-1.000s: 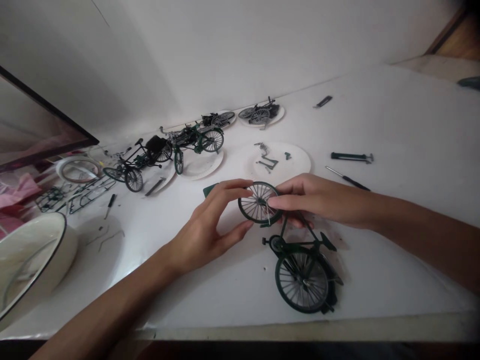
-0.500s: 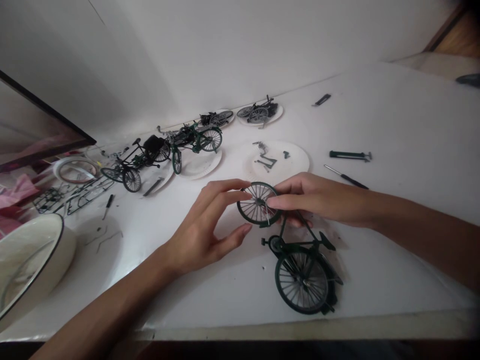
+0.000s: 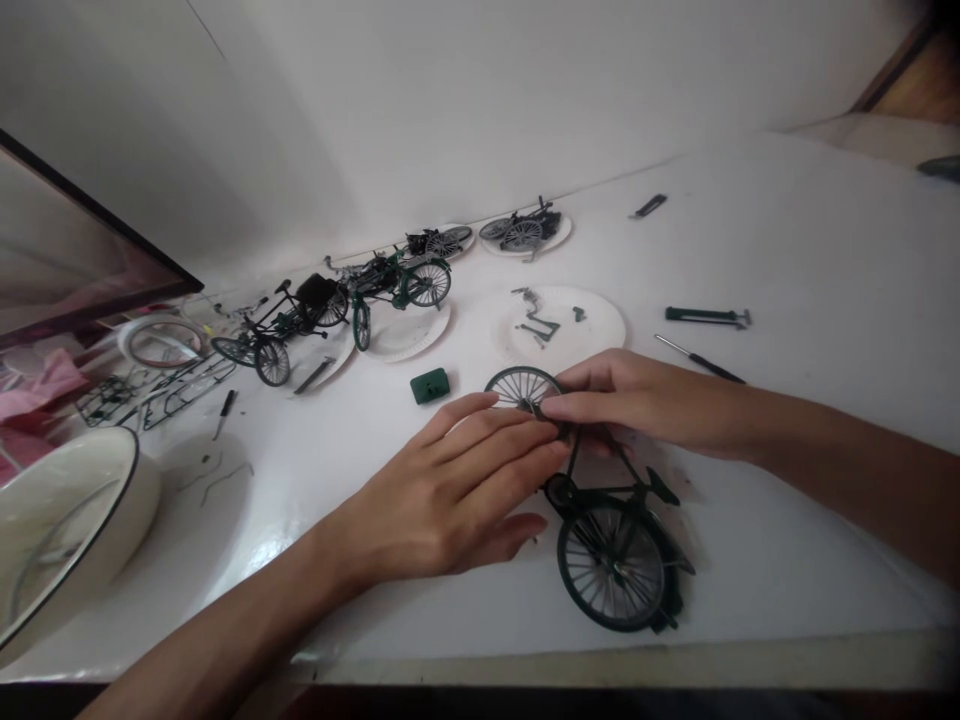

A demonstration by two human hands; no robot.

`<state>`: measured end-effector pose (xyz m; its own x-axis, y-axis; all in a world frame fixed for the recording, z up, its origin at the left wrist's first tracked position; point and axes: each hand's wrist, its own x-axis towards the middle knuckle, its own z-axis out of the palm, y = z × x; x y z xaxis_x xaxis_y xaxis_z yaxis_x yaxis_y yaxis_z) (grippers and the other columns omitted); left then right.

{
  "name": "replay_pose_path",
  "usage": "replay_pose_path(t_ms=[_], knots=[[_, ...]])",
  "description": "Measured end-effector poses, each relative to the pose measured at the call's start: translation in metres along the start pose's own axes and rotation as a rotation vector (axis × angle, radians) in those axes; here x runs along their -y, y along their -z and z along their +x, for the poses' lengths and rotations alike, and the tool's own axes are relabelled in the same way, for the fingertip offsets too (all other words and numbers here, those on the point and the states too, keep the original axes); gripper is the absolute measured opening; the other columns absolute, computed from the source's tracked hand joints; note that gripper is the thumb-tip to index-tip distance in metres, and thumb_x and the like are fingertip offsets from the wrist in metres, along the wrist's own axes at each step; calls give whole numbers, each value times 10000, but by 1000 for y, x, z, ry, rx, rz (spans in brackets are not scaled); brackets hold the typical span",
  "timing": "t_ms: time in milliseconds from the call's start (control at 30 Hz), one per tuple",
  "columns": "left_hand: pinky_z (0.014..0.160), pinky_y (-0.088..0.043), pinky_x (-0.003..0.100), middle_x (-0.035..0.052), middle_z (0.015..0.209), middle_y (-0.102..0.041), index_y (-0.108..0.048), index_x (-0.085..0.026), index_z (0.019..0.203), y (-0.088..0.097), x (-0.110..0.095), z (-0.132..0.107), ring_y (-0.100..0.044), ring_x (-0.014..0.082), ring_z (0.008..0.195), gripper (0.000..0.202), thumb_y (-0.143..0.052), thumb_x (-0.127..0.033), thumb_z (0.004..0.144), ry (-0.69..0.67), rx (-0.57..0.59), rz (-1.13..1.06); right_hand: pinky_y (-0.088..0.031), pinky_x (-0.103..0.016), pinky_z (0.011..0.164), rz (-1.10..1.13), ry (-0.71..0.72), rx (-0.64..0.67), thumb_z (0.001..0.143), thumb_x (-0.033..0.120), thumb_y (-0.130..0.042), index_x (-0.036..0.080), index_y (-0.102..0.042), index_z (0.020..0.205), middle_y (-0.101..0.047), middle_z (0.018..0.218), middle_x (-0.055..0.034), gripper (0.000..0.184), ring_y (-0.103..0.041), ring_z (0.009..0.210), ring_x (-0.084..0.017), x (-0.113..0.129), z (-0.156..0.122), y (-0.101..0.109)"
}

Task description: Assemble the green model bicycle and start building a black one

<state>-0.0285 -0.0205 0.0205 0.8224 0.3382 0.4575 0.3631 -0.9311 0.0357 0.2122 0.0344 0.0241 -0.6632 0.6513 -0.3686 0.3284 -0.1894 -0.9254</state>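
Observation:
A dark green model bicycle (image 3: 613,565) lies tilted near the table's front edge, its saddle to the right and front wheel (image 3: 523,380) at the far end. My right hand (image 3: 611,400) is closed around the front fork and wheel hub, thumb on top. Across the near part of that wheel and the frame stretch the fingers of my left hand (image 3: 457,480), its thumb apart below; whether the fingertips touch the bicycle is unclear. Just beyond the left hand lies a small green rectangular part (image 3: 430,386).
A paper plate (image 3: 604,335) with small green parts lies beyond the hands. A screwdriver (image 3: 701,360) and a green pump-like piece (image 3: 705,316) are at right. Other model bicycles (image 3: 390,285) stand back left; an enamel basin (image 3: 139,500) is at far left.
My left hand has moved right and nearer, from beside the front wheel to over it and the frame, uncovering the small green part. My right hand keeps its hold. The view has shifted slightly.

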Motion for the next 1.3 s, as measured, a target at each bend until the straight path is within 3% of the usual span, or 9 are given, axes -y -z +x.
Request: replay_pose_path(t_ms=[300,600,833,1000,1200,1300], knots=[[1134,-418,473,173,1289,-683,-564,-53,1315,1,1,-2,-617,269,1240,429,-643,-263,950,4,6,-4,-380,-269,592,-18,5,3,871,513,-667,187,-685,810,-594,695,-5,332,-500,625,-127,1,-1,2],[1026,-493,457,136,1226,-713,-560,-143,1298,3,5,-7,-647,246,1154,366,-614,-225,945,52,-162,45,-381,-243,565,45,24,7,879,431,-682,179,-722,834,-647,757,-12,259,-510,624,-105,-2,0,1],[899,-497,426,117,1157,-692,-585,-178,1234,5,30,-14,-643,246,1051,303,-588,-143,933,242,-208,9,-381,-220,542,72,16,14,874,403,-691,159,-709,851,-667,796,-20,245,-522,615,-87,-4,0,2],[911,-493,424,110,1116,-673,-607,-174,1159,6,53,-22,-627,241,1053,210,-552,-135,960,423,-189,-4,-383,-206,517,59,28,17,872,417,-696,157,-713,842,-652,730,-10,263,-524,602,-83,-8,2,4],[916,-502,389,92,1069,-662,-621,-174,1119,-3,69,-26,-618,216,1024,167,-519,-162,987,550,-185,-33,-390,-199,491,69,38,15,864,428,-709,137,-695,823,-636,681,-4,294,-522,565,-72,-4,0,2],[904,-505,391,98,1070,-665,-619,-172,1123,-6,71,-22,-615,218,1016,171,-503,-170,997,550,-137,-16,-395,-189,481,55,60,20,889,426,-682,134,-683,826,-656,730,-14,299,-538,567,-64,-4,0,2]])
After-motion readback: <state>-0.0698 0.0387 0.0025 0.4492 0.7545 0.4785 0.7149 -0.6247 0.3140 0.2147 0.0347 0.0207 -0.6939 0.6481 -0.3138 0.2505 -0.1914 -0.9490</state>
